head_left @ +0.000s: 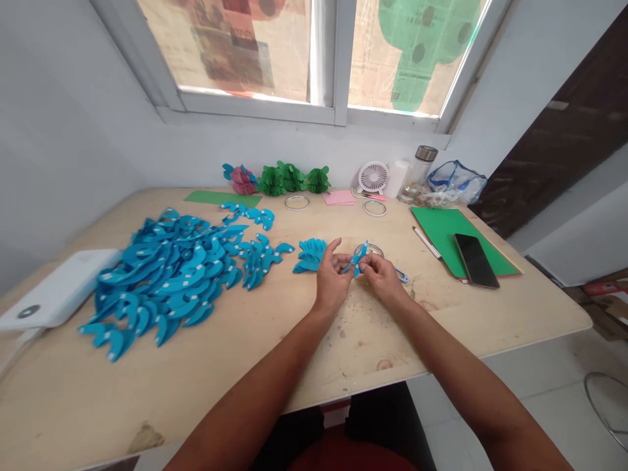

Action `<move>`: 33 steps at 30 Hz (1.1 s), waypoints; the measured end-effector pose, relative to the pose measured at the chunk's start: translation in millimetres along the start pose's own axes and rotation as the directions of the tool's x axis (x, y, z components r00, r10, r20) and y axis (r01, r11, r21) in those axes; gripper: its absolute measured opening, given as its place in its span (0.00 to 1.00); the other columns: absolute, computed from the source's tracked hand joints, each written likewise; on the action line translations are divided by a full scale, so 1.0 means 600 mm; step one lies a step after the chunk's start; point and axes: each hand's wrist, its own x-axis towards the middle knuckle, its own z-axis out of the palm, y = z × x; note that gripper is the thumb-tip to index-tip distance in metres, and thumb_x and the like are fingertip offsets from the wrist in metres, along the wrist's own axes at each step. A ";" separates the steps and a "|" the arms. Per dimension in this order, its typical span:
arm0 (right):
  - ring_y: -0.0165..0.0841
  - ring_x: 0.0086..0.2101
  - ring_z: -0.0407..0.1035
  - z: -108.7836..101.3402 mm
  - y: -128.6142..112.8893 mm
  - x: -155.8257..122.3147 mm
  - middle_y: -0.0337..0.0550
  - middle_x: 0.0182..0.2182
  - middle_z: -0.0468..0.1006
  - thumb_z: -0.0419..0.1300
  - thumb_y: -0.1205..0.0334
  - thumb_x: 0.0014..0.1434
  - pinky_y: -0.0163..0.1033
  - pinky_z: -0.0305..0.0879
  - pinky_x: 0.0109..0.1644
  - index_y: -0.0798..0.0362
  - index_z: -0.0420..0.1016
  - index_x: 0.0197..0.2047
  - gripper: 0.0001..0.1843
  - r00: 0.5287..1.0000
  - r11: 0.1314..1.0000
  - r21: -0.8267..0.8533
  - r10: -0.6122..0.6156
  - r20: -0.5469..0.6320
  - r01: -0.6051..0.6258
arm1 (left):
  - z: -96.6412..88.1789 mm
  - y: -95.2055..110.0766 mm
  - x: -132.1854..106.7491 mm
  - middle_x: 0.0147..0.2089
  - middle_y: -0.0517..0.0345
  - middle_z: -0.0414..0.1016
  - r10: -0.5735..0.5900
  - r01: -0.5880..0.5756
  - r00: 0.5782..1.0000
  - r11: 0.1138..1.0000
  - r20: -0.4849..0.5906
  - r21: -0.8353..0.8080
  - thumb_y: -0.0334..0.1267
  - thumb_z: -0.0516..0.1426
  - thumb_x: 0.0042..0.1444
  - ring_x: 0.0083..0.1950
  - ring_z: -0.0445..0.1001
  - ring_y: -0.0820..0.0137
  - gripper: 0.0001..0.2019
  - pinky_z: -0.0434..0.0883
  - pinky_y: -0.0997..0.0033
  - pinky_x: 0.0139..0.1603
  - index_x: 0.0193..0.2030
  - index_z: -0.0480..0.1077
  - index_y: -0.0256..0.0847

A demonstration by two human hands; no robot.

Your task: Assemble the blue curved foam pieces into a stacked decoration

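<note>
Between my two hands is a small folded blue paper piece (359, 259) with a whitish patch at its upper tip. My left hand (334, 271) pinches it from the left, with the thumb or a finger raised. My right hand (380, 273) grips its right side with the fingertips together. Just left of my left hand lies a fanned blue paper bundle (310, 255). A ring of tape (375, 250) shows partly behind my right hand. A light blue cutter-like tool (402, 275) pokes out beside that hand, mostly hidden.
A large heap of curved blue paper pieces (167, 268) with white squares covers the left. Green paper figures (292, 178), tape rings (297, 203), a small fan (373, 177) and a bottle (419, 173) line the back. A phone (475, 260) lies on green sheets (439, 229) at right.
</note>
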 end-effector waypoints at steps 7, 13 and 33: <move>0.30 0.28 0.61 -0.003 -0.005 0.001 0.37 0.24 0.66 0.55 0.58 0.51 0.35 0.58 0.34 0.52 0.65 0.27 0.07 1.000 0.998 0.062 -0.007 0.028 0.005 | -0.003 0.000 0.002 0.35 0.58 0.72 -0.003 0.003 1.000 1.000 -0.018 -0.019 0.26 0.59 0.44 0.35 0.73 0.73 0.32 0.70 0.71 0.39 0.58 0.59 0.41; 0.29 0.27 0.61 -0.002 -0.005 0.001 0.36 0.23 0.67 0.56 0.59 0.51 0.34 0.58 0.33 0.53 0.67 0.27 0.07 1.000 1.000 0.027 -0.002 0.018 0.001 | -0.002 -0.001 0.001 0.36 0.57 0.71 -0.010 0.010 1.000 1.000 -0.026 -0.030 0.25 0.58 0.43 0.35 0.73 0.73 0.32 0.69 0.71 0.39 0.58 0.59 0.41; 0.28 0.23 0.59 -0.002 -0.010 -0.002 0.35 0.21 0.66 0.55 0.61 0.51 0.33 0.54 0.28 0.53 0.66 0.27 0.05 1.000 0.996 -0.085 0.002 -0.004 -0.002 | -0.001 -0.003 0.003 0.36 0.56 0.73 -0.005 0.005 1.000 1.000 -0.008 -0.005 0.26 0.59 0.42 0.35 0.74 0.72 0.32 0.69 0.72 0.37 0.57 0.60 0.41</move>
